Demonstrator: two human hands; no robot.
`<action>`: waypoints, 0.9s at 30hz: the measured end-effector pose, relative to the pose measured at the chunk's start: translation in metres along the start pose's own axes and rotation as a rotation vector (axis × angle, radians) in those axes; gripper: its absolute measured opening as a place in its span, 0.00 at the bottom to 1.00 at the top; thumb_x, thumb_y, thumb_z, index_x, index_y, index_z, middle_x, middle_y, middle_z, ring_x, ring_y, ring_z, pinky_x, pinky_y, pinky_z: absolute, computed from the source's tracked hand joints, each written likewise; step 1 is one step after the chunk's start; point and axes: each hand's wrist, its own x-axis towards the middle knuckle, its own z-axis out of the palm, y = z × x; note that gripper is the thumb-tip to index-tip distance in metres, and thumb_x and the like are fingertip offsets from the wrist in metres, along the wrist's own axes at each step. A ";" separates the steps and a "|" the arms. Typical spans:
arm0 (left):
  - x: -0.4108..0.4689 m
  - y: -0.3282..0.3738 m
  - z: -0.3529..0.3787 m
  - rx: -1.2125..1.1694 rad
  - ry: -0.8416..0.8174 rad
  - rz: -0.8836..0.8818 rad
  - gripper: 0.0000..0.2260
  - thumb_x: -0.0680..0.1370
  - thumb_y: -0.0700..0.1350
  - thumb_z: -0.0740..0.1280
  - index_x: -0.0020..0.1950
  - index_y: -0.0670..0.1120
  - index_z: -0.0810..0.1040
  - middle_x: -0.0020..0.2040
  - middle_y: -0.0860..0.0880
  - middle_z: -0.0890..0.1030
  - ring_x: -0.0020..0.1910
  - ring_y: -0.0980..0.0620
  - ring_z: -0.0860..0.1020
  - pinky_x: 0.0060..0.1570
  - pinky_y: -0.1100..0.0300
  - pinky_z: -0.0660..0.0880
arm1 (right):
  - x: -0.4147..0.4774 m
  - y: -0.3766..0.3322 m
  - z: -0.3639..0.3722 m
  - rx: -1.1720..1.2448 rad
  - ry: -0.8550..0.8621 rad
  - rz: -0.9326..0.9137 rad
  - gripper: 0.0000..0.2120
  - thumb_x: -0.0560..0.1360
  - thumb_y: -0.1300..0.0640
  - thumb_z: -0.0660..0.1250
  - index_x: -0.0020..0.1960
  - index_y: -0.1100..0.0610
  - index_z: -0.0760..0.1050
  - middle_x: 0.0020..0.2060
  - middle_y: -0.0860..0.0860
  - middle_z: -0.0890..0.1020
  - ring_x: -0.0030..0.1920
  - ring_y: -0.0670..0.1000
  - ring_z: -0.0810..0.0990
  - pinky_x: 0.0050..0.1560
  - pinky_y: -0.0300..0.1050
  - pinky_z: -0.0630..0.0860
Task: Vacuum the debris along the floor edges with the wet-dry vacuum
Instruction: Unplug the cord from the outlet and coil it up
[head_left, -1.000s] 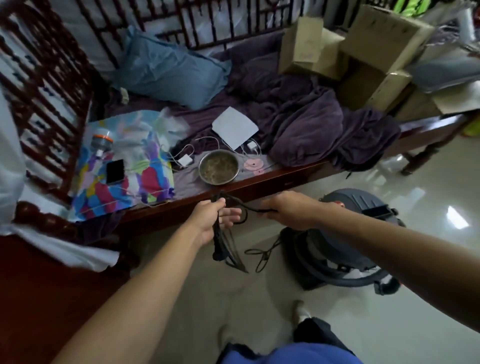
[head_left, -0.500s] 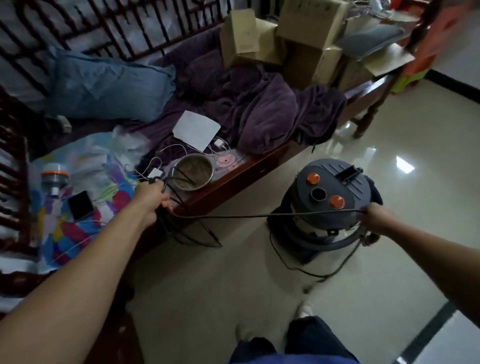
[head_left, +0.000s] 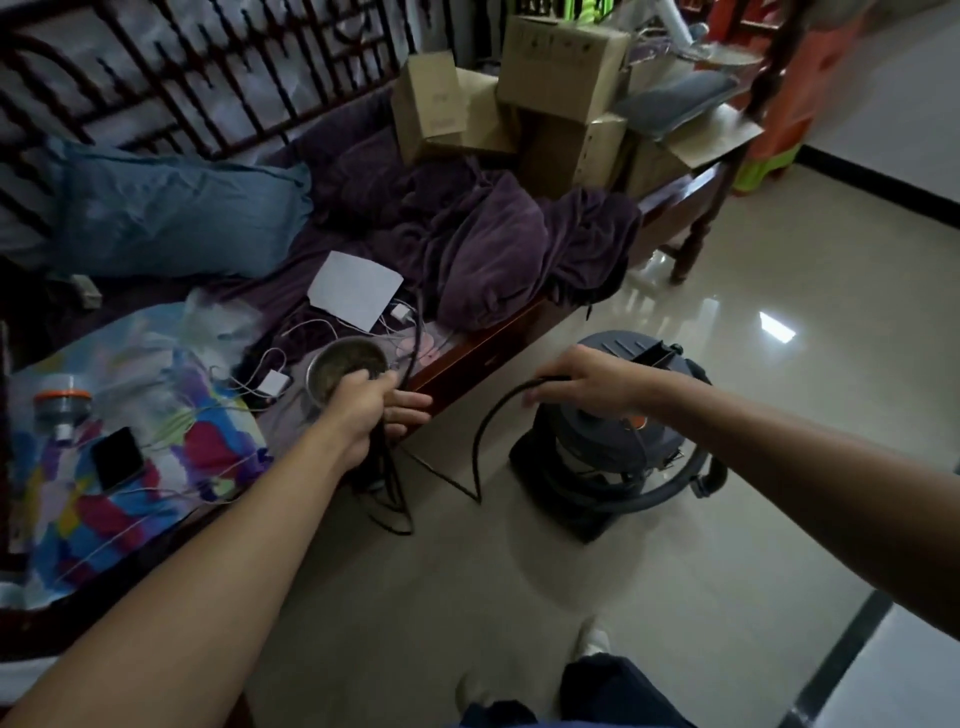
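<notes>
1. Since the earlier frame, my right hand (head_left: 587, 382) has swung back above the wet-dry vacuum (head_left: 587, 457), fingers pinching the now-slack cord (head_left: 483, 447).
2. My left hand (head_left: 371, 410) grips the cord's coils; the vacuum stands on the floor (head_left: 675, 571) beside the bed (head_left: 467, 358).

We stretch both bare arms forward and down. Our left hand (head_left: 371, 410) is fisted, knuckles up, round gathered loops of black power cord (head_left: 486, 431). Our right hand (head_left: 587, 382), palm down and held apart from it, grips one strand with curled fingers.
</notes>
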 end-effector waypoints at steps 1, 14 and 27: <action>-0.005 0.004 0.014 -0.065 -0.056 -0.020 0.07 0.85 0.43 0.52 0.52 0.42 0.66 0.43 0.39 0.83 0.30 0.49 0.83 0.22 0.64 0.73 | 0.005 -0.002 -0.001 0.017 -0.001 0.009 0.10 0.79 0.55 0.66 0.48 0.59 0.83 0.28 0.40 0.77 0.29 0.35 0.74 0.31 0.28 0.67; 0.015 0.041 0.077 0.179 -0.276 0.007 0.06 0.82 0.45 0.60 0.46 0.48 0.68 0.23 0.54 0.61 0.19 0.58 0.57 0.21 0.68 0.54 | -0.004 0.177 -0.051 -0.313 0.389 0.451 0.07 0.78 0.54 0.65 0.43 0.54 0.79 0.39 0.54 0.82 0.39 0.55 0.78 0.38 0.48 0.75; 0.083 0.085 0.076 0.471 -0.281 0.064 0.08 0.76 0.45 0.70 0.40 0.42 0.79 0.25 0.51 0.62 0.21 0.55 0.58 0.21 0.67 0.56 | -0.038 0.270 -0.047 0.263 0.365 0.662 0.19 0.82 0.49 0.60 0.37 0.57 0.75 0.28 0.51 0.80 0.33 0.55 0.82 0.31 0.42 0.71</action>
